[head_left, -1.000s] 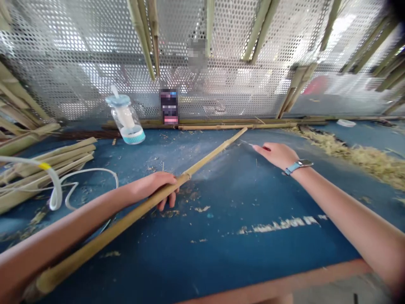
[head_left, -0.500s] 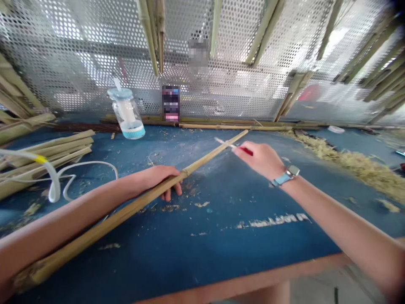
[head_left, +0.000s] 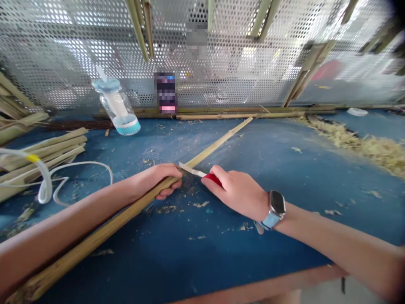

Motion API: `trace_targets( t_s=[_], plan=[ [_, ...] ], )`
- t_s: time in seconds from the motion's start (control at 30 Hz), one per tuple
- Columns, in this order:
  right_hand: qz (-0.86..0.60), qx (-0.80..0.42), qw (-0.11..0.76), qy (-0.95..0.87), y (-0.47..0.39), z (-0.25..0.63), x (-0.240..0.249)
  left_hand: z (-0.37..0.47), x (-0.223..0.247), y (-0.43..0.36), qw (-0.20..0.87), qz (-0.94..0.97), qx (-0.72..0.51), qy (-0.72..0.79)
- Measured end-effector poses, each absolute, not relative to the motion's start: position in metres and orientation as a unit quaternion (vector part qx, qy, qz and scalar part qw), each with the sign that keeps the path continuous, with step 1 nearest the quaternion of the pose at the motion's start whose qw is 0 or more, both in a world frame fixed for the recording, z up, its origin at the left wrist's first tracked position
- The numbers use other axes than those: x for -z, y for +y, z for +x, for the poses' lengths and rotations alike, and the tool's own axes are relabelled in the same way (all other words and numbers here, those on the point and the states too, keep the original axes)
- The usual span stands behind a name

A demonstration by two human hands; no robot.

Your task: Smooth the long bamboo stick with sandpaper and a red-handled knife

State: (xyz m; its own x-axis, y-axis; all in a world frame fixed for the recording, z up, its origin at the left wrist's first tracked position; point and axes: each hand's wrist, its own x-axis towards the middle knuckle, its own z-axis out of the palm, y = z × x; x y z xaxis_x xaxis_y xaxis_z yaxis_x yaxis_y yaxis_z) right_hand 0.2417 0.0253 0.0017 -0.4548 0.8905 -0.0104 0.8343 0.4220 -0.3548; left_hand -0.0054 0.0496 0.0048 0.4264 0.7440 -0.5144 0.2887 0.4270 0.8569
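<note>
Around bamboo pole [head_left: 95, 239], bottle [head_left: 117, 105], cable [head_left: 46, 183], shavings [head_left: 357, 147]

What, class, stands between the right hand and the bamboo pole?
Only the red-handled knife, held in the right hand. It crosses the bamboo pole close to the left hand, which grips the pole. Nothing else visible stands between them.

The right hand [head_left: 242, 192] hides part of the knife [head_left: 198, 173]; the left hand [head_left: 166, 175] covers some of the stick [head_left: 218, 142], whose near end is cut off at lower left. At upper centre, the screen [head_left: 166, 93] is blurred.
</note>
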Motion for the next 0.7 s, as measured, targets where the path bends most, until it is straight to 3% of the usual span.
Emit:
trace_targets(
  t_s=[0.7],
  plan=[
    [-0.49,-0.066,0.048,-0.868,0.01,0.237,0.004,0.002,-0.007,0.034,0.593,0.564,-0.178,0.547]
  ],
)
